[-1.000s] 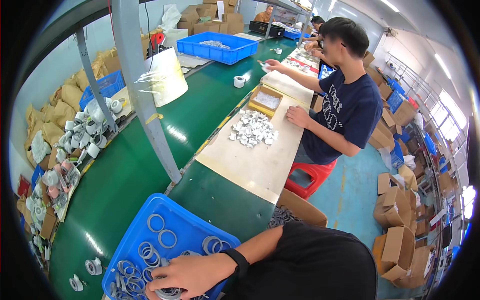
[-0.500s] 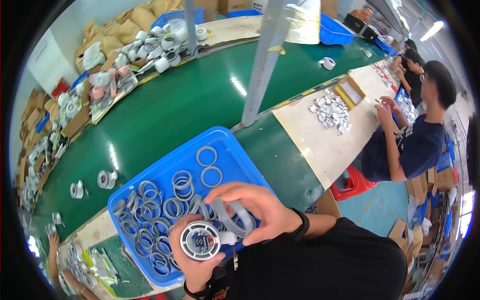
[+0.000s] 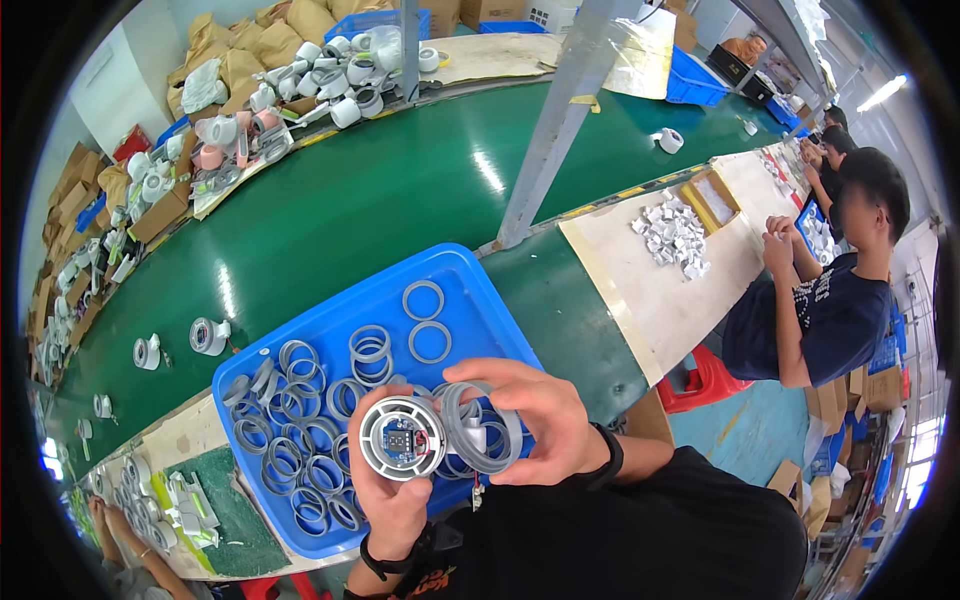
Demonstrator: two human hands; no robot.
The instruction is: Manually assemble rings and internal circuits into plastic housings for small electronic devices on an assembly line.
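Observation:
My left hand (image 3: 398, 512) is wrapped round a white round housing (image 3: 374, 440), held over the near edge of a blue tray (image 3: 462, 268). A small blue circuit board and red wire show inside its open face. Beside it, my right hand (image 3: 556, 415) grips a grey ring (image 3: 513, 440) between thumb and fingers, its opening turned toward me. The ring is close to the housing's right side; whether they touch, I cannot tell. A white stub of the housing shows through the ring. Loose grey rings (image 3: 290, 478) lie in the tray beneath both hands.
A green conveyor belt (image 3: 330, 220) runs beyond the tray, carrying white round units (image 3: 208, 337). A metal post (image 3: 545, 150) stands at the belt's near edge. To the right, a co-worker (image 3: 820, 300) sits by a pile of small white parts (image 3: 672, 235). Another person's hands (image 3: 125, 525) show lower left.
The grey ring has turned to face me more openly and shifted slightly right. The housing has risen a little and tilted. Units at the belt's left have shifted left.

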